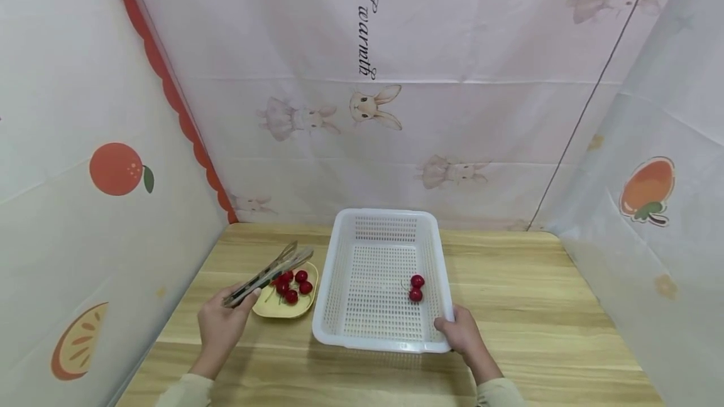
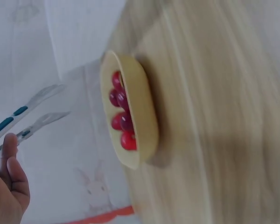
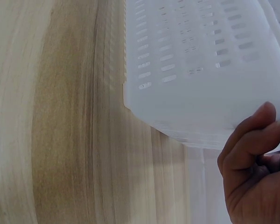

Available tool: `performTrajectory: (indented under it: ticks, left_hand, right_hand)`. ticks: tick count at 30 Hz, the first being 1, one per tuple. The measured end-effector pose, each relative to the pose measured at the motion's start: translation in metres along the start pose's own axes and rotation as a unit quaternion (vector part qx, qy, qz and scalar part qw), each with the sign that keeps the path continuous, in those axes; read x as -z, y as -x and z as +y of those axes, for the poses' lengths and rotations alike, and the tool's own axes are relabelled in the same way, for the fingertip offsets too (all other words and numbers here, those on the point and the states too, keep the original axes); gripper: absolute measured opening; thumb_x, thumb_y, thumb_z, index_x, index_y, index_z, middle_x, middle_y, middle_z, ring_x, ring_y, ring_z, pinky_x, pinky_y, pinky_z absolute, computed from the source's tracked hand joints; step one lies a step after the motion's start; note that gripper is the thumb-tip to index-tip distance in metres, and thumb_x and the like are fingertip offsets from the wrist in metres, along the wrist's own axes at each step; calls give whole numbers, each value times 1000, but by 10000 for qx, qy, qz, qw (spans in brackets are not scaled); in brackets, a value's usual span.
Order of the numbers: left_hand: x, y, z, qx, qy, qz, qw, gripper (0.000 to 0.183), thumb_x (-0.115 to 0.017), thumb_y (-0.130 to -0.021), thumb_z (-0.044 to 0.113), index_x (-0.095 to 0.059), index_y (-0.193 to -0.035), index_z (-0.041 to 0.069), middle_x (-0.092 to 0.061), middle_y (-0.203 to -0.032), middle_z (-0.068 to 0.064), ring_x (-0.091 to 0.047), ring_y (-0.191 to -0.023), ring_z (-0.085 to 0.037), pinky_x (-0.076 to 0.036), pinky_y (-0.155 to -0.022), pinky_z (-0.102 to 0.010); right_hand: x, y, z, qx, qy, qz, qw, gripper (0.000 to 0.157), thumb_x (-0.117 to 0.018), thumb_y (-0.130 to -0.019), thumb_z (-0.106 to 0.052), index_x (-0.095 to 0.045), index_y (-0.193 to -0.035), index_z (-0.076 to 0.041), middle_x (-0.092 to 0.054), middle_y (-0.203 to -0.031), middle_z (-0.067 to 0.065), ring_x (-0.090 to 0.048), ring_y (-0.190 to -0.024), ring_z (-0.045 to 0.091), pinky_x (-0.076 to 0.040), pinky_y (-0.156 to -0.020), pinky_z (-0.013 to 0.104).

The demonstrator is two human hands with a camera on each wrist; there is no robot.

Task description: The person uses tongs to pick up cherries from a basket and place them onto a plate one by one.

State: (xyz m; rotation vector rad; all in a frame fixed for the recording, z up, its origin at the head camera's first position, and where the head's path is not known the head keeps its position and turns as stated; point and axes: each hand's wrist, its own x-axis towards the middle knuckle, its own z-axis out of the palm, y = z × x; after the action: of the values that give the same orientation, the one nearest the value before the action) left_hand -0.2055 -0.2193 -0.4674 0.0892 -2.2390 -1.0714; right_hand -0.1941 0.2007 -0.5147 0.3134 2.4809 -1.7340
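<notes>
Left hand (image 1: 220,326) grips tongs (image 1: 264,277) (tips apart, clear of the bowl (image 1: 283,311)); right hand (image 1: 462,333) pinches the basket's rim (image 1: 373,343).

Table (image 1: 520,294): pale yellow-brown, wood-look top spread out in front of me.
Grain: light and darker streaks, running left to right as I look down.
Far corners: rounded, both of them.
Left side: a shallow yellow dish (image 1: 283,312) sits directly on the wood, just beside the basket, and I see its shadow next to it.
Middle: a white perforated basket (image 1: 384,345) with a rectangular rim stands on the surface, longer from near to far than across, larger than my dish.
</notes>
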Motion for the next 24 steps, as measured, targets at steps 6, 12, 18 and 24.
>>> performTrajectory:
  ticks: [6, 12, 18, 24]
  left_hand:
    - [-7, 1, 17, 181, 475, -177, 9986, 27, -81, -72, 10, -70, -94, -3, -69, -79, -14, -58, -54, -8, -44, -46, -16]
    - [-17, 2, 28, 190, 797, -389, 9959, 31, -80, -74, 13, -69, -98, -4, -69, -83, -15, -57, -54, -10, -44, -44, -19]
    - [-28, 2, 37, 28, 1067, -449, 9933, 29, -80, -72, 10, -70, -96, -3, -69, -81, -12, -59, -56, -10, -46, -46, -19]
    - [-40, 1, 45, -128, 1323, -610, 9892, 27, -80, -72, 9, -71, -95, -2, -70, -82, -8, -60, -58, -10, -46, -50, -18]
  right_hand:
    - [0, 1, -1, 26, -38, -58, 10000, 47, -54, -76, 1, -50, -121, 15, -62, -100, 27, -64, -81, 35, -52, -64, 44]
    - [0, 1, 0, 46, -8, -16, 10000, 46, -54, -75, 1, -51, -118, 16, -62, -98, 27, -63, -81, 35, -52, -65, 44]
    - [-1, 1, 1, 122, -19, -31, 9999, 46, -54, -75, 1, -51, -118, 16, -62, -98, 27, -63, -80, 35, -52, -64, 44]
    - [-1, 1, 1, 95, 46, -2, 9999, 45, -54, -76, 1, -51, -118, 16, -62, -98, 27, -63, -81, 36, -52, -65, 44]
